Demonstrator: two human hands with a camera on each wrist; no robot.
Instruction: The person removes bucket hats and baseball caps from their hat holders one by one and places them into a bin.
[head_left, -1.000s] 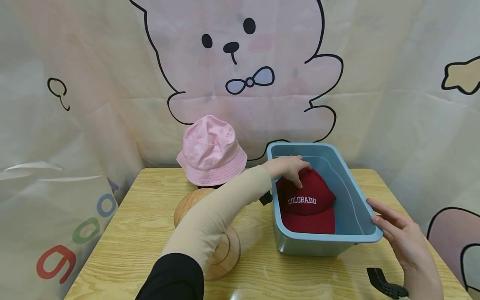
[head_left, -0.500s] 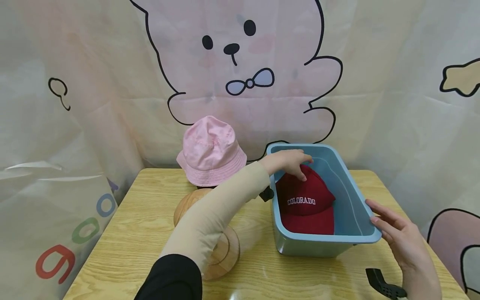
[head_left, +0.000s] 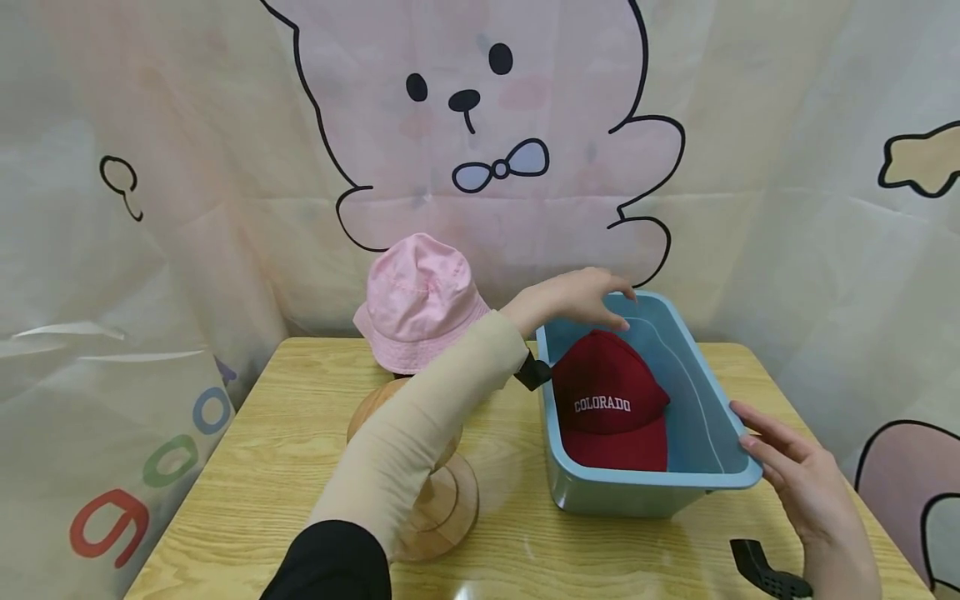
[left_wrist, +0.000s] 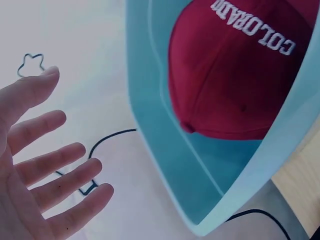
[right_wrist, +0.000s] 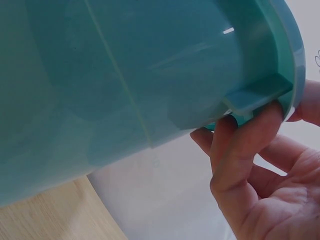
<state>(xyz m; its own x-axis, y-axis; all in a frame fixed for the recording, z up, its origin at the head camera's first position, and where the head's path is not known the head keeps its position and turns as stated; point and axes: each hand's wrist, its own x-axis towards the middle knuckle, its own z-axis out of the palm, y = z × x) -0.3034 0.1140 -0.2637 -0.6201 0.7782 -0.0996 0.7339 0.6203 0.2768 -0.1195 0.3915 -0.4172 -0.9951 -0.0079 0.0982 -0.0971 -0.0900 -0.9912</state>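
A dark red baseball cap (head_left: 611, 429) lettered COLORADO lies inside a light blue plastic bin (head_left: 652, 477), brim towards me. My left hand (head_left: 573, 297) hovers above the bin's far left corner with relaxed, spread fingers. The left wrist view shows that hand (left_wrist: 55, 185) holding nothing, apart from the cap. At the bin's near right corner, my right hand (head_left: 813, 492) grips the rim. Seen from its own wrist, the right hand (right_wrist: 265, 185) has fingers curled under the rim's edge, against the outer wall.
A pink bucket hat (head_left: 420, 300) sits at the back of the wooden table (head_left: 247, 467), over something dark mostly hidden. In front of it is a wooden stand (head_left: 450, 512) with a rounded top and round base, partly covered by my left forearm. A printed curtain (head_left: 787, 250) hangs behind.
My left hand has let go of the red cap's crown and risen up and back from it. The right hand has stayed at the bin's rim.
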